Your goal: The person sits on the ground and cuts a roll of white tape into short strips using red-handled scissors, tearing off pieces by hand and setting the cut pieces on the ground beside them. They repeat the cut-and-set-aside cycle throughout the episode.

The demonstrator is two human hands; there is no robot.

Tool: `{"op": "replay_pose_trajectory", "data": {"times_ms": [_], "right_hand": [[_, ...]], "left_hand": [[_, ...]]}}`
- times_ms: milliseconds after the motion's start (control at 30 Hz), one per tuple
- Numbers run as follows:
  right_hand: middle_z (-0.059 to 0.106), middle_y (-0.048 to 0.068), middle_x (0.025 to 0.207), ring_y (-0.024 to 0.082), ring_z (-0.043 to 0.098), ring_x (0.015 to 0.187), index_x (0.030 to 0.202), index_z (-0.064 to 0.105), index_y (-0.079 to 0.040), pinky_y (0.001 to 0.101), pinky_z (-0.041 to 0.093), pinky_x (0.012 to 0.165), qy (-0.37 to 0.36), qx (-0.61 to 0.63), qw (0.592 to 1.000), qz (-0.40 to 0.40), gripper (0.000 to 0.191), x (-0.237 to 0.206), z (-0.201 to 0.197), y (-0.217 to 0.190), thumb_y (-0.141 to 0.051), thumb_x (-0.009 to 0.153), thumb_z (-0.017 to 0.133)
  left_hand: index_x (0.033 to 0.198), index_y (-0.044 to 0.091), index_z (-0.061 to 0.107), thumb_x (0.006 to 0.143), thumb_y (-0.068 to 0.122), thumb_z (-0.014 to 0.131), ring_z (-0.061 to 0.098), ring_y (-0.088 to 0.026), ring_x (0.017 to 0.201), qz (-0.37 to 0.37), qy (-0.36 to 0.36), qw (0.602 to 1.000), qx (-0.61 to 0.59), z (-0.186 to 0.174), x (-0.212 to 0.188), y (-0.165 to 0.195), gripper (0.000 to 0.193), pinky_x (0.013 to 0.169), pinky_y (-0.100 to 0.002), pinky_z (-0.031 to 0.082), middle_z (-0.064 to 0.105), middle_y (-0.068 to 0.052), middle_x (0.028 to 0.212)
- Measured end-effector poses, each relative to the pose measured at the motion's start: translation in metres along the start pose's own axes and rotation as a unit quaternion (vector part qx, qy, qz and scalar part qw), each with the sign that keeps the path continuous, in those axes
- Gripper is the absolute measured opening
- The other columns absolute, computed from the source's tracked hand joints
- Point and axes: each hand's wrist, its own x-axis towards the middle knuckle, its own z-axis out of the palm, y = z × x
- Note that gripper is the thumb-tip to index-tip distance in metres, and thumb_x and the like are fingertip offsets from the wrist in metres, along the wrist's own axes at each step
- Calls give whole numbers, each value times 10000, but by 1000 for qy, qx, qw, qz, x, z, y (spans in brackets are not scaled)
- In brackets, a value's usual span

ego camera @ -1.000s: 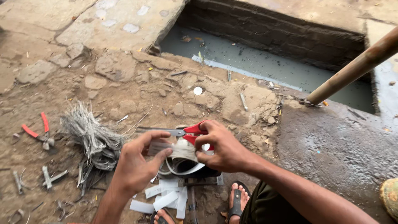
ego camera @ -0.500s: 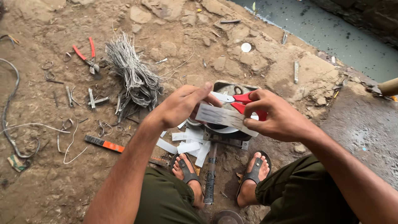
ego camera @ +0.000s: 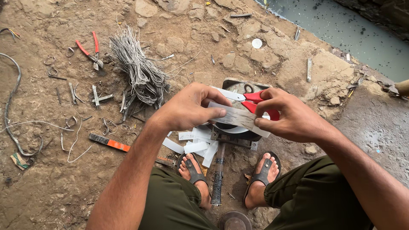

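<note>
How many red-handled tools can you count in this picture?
2: red-handled scissors in the right hand, and red-handled pliers lying on the dirt at upper left. Others may be hidden.

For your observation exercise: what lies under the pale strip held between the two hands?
Under the pale strip shows a round metal tool and cut white strips on the ground. The hands and strip cover the tool's centre.
</note>
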Motion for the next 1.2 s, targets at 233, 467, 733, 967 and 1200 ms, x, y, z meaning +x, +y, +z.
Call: {"op": "replay_pose_trajectory", "data": {"times_ms": [233, 467, 733, 967, 1200], "right_hand": [[492, 167, 1441, 321, 494, 1354, 987, 793, -148, 521, 448, 1072, -15, 57, 998, -15, 318, 3, 4, 14, -415, 818, 760], [507, 150, 1438, 320, 490, 1379, 960, 795, -151, 536, 439, 1100, -14, 70, 997, -3, 333, 3, 5, 15, -438, 793, 769], [500, 161, 1445, 338, 462, 1397, 962, 807, -156, 557, 398, 1115, -10, 70, 997, -8, 312, 3, 2, 14, -416, 793, 780], [517, 168, 1430, 341, 471, 1395, 924, 810, -141, 551, 388, 1124, -5, 75, 997, -20, 310, 2, 6, 17, -422, 796, 780], [518, 174, 1425, 340, 500, 1361, 921, 810, -126, 540, 414, 1103, 4, 61, 998, -23, 313, 1, 7, 10, -412, 796, 784]], "left_hand": [[1126, 0, 762, 897, 63, 717, 570, -42, 604, -26, 42, 998, 44, 3, -4, 13, 242, 497, -248, 459, 742, -37, 759], [1129, -9, 747, 892, 64, 713, 645, -47, 652, -22, 44, 998, 46, 4, -5, 15, 250, 545, -240, 526, 774, -50, 802], [1128, -10, 744, 891, 69, 716, 659, -48, 665, -18, 44, 997, 55, 4, -4, 16, 251, 563, -238, 540, 780, -54, 809], [1124, -2, 750, 892, 76, 714, 654, -52, 644, -27, 39, 998, 50, 3, -6, 13, 247, 546, -243, 529, 776, -54, 787], [1114, -9, 741, 874, 63, 724, 677, -77, 722, -7, 23, 999, 35, 4, -5, 3, 252, 626, -262, 565, 790, -62, 867]]}}
